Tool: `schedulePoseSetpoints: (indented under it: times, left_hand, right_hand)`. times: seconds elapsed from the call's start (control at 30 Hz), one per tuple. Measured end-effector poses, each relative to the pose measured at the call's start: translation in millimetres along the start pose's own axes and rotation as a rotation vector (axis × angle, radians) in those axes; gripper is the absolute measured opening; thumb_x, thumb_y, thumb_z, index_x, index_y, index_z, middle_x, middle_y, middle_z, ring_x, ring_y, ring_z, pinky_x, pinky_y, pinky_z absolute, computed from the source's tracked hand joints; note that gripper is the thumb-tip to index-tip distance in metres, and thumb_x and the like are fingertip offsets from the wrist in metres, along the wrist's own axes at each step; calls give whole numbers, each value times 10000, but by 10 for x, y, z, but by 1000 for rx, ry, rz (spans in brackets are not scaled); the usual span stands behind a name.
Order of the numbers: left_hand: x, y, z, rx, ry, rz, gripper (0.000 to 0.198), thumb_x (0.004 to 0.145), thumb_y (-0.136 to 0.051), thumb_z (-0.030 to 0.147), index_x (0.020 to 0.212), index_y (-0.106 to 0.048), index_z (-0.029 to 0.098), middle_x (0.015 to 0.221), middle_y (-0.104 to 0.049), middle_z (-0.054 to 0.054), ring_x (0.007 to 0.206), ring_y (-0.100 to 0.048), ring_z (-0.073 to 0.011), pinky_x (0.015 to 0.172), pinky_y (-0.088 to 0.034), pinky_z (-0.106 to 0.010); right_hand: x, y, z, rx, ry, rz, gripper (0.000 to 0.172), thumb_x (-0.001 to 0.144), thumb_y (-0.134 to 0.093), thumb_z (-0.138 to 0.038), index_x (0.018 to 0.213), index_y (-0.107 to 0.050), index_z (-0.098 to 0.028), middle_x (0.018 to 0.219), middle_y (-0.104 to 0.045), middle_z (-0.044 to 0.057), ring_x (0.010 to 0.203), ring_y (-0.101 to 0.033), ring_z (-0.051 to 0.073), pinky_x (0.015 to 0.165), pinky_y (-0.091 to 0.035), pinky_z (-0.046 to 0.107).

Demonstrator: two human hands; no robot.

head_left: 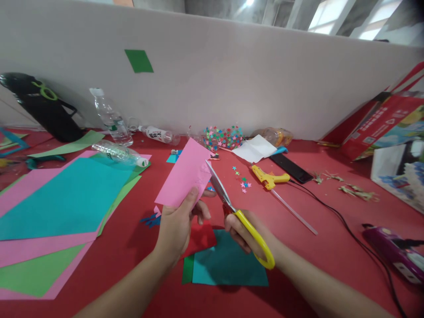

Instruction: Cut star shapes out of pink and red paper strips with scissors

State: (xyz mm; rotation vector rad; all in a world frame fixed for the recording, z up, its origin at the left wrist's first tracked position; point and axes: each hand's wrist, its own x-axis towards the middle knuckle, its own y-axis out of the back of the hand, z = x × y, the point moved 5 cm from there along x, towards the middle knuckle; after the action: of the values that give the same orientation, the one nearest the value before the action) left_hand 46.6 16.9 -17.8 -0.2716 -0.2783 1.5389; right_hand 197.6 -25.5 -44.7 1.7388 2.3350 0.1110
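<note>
My left hand (180, 221) pinches a pink sheet of paper (185, 172) between thumb and fingers, holding it up at a slant above the table. Faint marks show near the sheet's right edge. In my right hand (245, 232) is a pair of yellow-handled scissors (253, 236), its blades pointing up and left at the right edge of the pink paper. Whether the blades touch the paper I cannot tell. Below the hands lie a teal sheet (232, 260), a red piece of paper (202, 238) and a green one (188, 268).
Large coloured sheets (66, 194) are stacked at left, beside plastic bottles (111, 117) and a black flask (43, 108). A yellow glue gun (269, 176), phone (291, 168), star confetti (223, 137) and purple power strip (394, 251) sit behind and right. A cable (344, 221) crosses the table.
</note>
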Motion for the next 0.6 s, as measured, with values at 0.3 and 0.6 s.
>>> schedulePoseSetpoints:
  times: [0.3,0.6]
  left_hand:
    - [25,22,42,55,-20,11,228,839,-614,334,758,-711,143,532,-666,-19,384,-487,-81,371,-376,-199]
    - [43,29,54,38,-47,-1,202,835,-624,314,756,-699,143,724,-732,-46,388,-500,-61,345,-360,-189]
  right_hand:
    - [13,29,-14,-5,-25,23,627,766,-407,-814,669,-464,-198,425,-332,-94,333,-305,56,341,-237,190]
    - [34,52,-2,-86,22,28,626,794,-368,-802,645,-457,-201,428,-315,-85,364,-290,65,372,-213,209]
